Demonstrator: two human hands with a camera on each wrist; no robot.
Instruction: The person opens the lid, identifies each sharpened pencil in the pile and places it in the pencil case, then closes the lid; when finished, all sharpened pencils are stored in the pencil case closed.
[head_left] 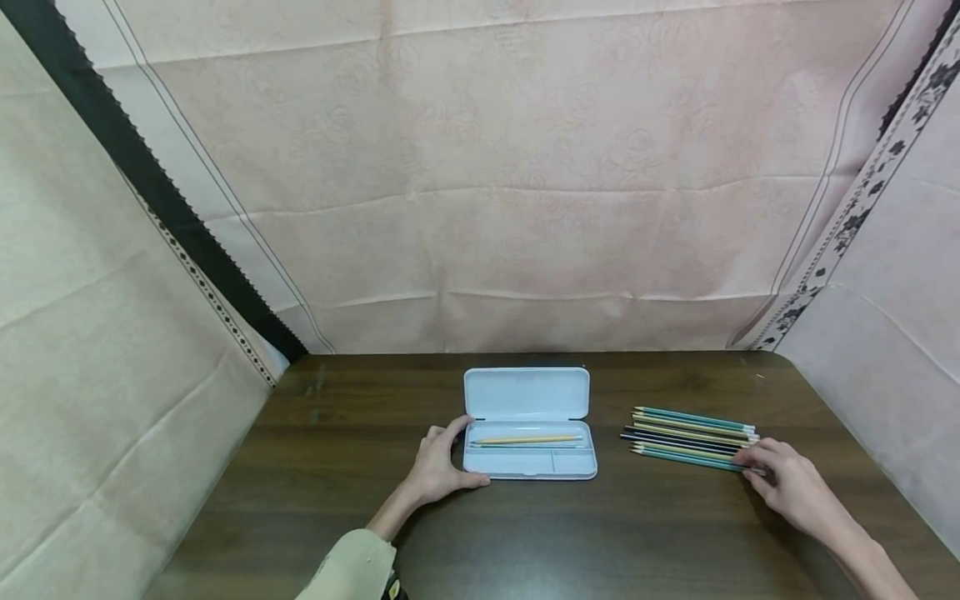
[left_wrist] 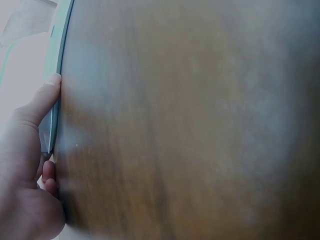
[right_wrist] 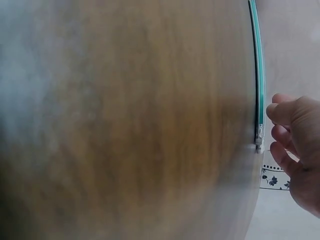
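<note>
A light blue pencil case (head_left: 527,393) lies with its lid raised on the far side. In its tray are a yellow pencil (head_left: 525,438) and a teal pencil beside it. My left hand (head_left: 438,467) holds the tray's left end, thumb at the front edge and forefinger near the hinge. To the right, several pencils (head_left: 690,435) in teal, yellow and dark colours lie side by side. Over their right-hand ends is my right hand (head_left: 791,487), fingers loosely bent. In the right wrist view, a gap shows between its fingertips and the nearest teal pencil (right_wrist: 260,75).
Everything stands on a dark brown wooden table (head_left: 555,542). A pale cloth (head_left: 525,208) hangs behind the far edge, and more cloth closes off the left and right sides.
</note>
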